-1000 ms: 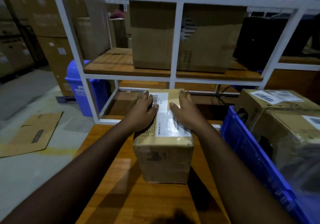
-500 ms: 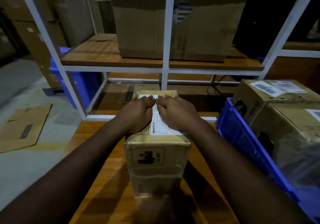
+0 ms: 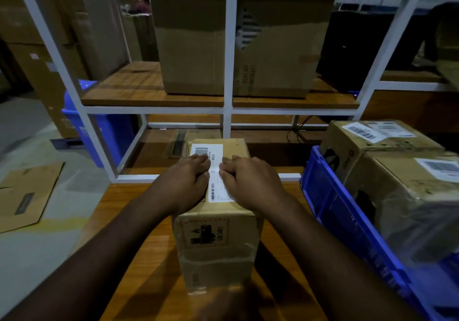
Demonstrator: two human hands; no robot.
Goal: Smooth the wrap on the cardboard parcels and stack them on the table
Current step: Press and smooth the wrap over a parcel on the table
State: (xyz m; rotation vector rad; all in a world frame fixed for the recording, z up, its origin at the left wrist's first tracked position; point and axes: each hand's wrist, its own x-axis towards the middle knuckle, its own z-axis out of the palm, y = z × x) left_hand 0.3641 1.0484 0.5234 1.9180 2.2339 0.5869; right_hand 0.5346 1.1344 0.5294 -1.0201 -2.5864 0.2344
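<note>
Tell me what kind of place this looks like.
Probably a warehouse packing area: labelled cardboard parcels fill a blue crate, large cartons sit on a white metal rack, and more boxes are stacked behind.

One camera only, worn on the person's head. It looks forward and steeply down along both forearms, close above a parcel [image 3: 214, 211] on the wooden table [image 3: 146, 253]. The wide lens bends the edges. Ahead, the view faces a white shelf frame [image 3: 228, 54]; floor shows at the left, a blue crate [image 3: 347, 223] at the right.
</note>
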